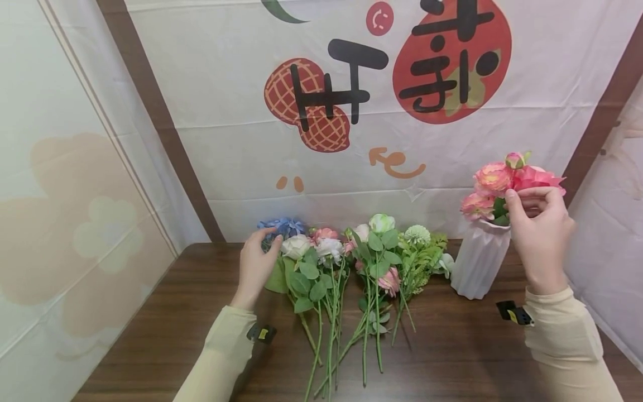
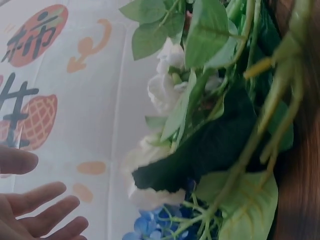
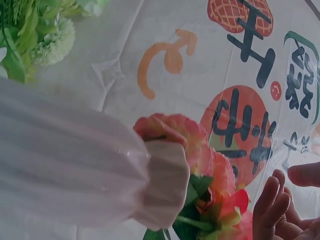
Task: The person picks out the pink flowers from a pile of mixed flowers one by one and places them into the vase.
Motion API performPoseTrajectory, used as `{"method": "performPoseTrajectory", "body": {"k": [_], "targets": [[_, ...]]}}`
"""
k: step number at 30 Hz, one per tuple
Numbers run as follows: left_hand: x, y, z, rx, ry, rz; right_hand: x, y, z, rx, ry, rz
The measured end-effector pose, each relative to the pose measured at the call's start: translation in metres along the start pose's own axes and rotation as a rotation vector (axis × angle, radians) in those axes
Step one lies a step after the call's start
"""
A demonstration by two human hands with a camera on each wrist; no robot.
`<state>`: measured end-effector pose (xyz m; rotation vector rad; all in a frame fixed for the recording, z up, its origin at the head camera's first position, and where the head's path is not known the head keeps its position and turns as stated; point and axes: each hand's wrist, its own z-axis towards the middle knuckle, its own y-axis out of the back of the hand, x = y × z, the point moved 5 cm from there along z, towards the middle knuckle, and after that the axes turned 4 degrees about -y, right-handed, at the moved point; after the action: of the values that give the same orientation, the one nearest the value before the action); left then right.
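A white pleated vase [image 1: 479, 259] stands at the right of the table, holding pink flowers [image 1: 494, 178] with green leaves. My right hand [image 1: 542, 234] is beside these blooms in the head view; the right wrist view shows its loosely bent fingers [image 3: 272, 200] with a gap to the thumb and nothing held. On the left, my left hand [image 1: 258, 262] is at the blue flower [image 1: 286, 226], overlapping it in the head view. Spread fingers of that hand [image 2: 45, 210] appear in the left wrist view, holding nothing. Next to it lies a white rose [image 1: 295, 246] with long green stems.
Several more flowers lie across the middle of the brown wooden table [image 1: 201, 324], among them a white-green bloom [image 1: 382, 223], a pale green pompon flower [image 1: 417, 234] and a pink one [image 1: 389, 281]. Their stems point toward the front edge. A printed white curtain [image 1: 226, 139] hangs behind.
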<state>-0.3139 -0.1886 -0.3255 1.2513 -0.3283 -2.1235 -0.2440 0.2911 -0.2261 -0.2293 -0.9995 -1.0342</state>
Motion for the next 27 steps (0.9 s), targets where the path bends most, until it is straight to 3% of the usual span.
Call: {"method": "performPoseTrajectory", "body": {"k": [9,14,23,27], "targets": [[-0.012,-0.02,0.001,0.029,0.001,-0.042,0.008,-0.022,-0.012,0.038,0.092,0.016],[-0.018,-0.03,0.0,0.021,0.003,-0.06,0.012,-0.038,-0.021,0.098,0.104,0.061],[-0.026,-0.046,-0.002,0.069,0.028,-0.072,0.016,-0.062,-0.036,0.18,0.108,0.074],[-0.031,-0.053,-0.002,0.068,0.003,-0.103,0.017,-0.071,-0.041,0.219,0.094,0.081]]}}
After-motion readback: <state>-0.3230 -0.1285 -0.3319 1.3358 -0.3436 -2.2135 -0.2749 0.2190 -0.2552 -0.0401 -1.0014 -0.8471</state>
